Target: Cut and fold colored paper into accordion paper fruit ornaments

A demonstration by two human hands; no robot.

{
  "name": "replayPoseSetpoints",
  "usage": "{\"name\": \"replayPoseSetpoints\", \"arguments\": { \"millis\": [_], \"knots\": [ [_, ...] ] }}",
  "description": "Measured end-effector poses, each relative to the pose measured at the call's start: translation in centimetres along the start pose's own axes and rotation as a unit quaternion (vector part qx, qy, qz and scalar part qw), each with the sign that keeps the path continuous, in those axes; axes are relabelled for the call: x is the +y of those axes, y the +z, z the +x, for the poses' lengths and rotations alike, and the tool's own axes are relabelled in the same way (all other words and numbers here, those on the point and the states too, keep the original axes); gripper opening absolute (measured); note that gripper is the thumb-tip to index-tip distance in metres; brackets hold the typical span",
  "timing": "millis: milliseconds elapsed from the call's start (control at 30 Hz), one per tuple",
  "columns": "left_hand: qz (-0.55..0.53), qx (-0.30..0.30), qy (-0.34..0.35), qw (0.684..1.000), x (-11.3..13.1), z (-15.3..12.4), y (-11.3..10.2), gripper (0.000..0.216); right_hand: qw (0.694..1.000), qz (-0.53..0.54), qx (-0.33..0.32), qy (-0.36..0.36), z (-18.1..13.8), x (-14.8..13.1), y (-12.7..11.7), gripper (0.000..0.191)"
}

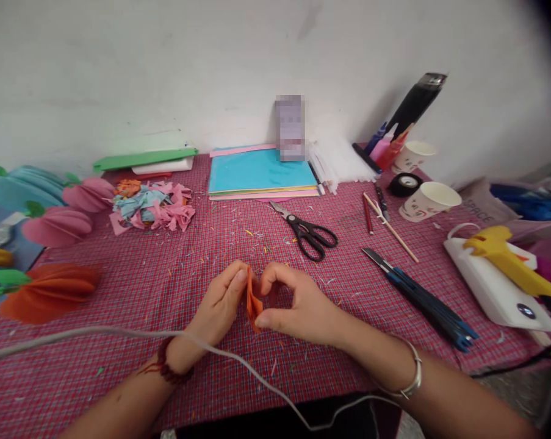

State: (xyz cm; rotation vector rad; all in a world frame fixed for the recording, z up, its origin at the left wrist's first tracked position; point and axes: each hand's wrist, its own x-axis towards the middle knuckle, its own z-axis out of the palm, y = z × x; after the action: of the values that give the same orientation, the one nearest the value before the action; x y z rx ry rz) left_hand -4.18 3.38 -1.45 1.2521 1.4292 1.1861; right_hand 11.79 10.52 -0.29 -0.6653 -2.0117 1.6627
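Observation:
A folded stack of orange paper (253, 302) stands on edge between my two hands, low over the checked tablecloth. My left hand (223, 305) pinches it from the left, thumb pressed along its side. On the right, my right hand (298, 305) curves round the stack's other edge, with the thumb against its lower part and the fingertips partly hidden near its upper part. Beyond the hands lie black-handled scissors (309, 231), blades pointing to the back left. An orange layered paper pumpkin (50, 292) with green leaves sits at the far left.
Pink paper fruits (58, 225), crumpled paper scraps (154, 204) and coloured sheets (261, 171) lie toward the back. A utility knife (417, 299), paper cups (431, 201) and a yellow glue gun (513, 259) are at right. A pale cable (257, 369) crosses my left wrist.

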Motion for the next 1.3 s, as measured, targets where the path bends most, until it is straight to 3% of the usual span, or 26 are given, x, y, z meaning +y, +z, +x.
{"name": "replayPoseSetpoints", "arguments": {
  "millis": [167,300,533,567,700,833,967,1133,1300],
  "knots": [
    [-0.063,-0.010,-0.010,0.998,-0.2,-0.4,-0.1,0.035,0.998,0.034,-0.008,-0.052,-0.1,0.1,0.0,0.024],
    [-0.105,0.019,-0.044,0.993,-0.7,-0.5,-0.1,0.038,0.996,0.014,0.011,-0.089,-0.1,0.0,0.0,0.014],
    [-0.320,0.033,-0.121,0.939,-0.7,-0.3,0.0,0.053,0.996,0.026,0.079,-0.013,-0.2,0.8,0.3,0.012],
    [-0.329,0.027,-0.123,0.936,-0.4,-0.4,0.0,0.056,0.995,0.040,0.089,-0.011,-0.2,0.9,0.3,0.008],
    [-0.344,-0.024,-0.110,0.932,0.6,-0.6,0.2,0.057,0.994,0.008,0.094,-0.063,-0.2,1.1,0.2,0.036],
    [-0.339,-0.018,-0.114,0.934,0.6,-0.3,0.4,0.051,0.985,-0.088,0.055,-0.136,-0.1,0.6,-0.4,0.022],
    [-0.330,-0.014,-0.115,0.937,0.4,0.4,0.6,0.054,0.987,-0.097,0.033,-0.125,-0.2,0.3,-0.9,0.015],
    [-0.305,0.021,-0.115,0.945,0.0,0.6,0.8,0.049,0.981,-0.153,0.014,-0.119,-0.4,0.2,-0.6,0.040],
    [-0.332,0.035,-0.140,0.932,0.1,0.4,1.0,0.045,0.969,-0.226,0.012,-0.095,-0.3,-0.1,0.1,0.058]
  ]
}}
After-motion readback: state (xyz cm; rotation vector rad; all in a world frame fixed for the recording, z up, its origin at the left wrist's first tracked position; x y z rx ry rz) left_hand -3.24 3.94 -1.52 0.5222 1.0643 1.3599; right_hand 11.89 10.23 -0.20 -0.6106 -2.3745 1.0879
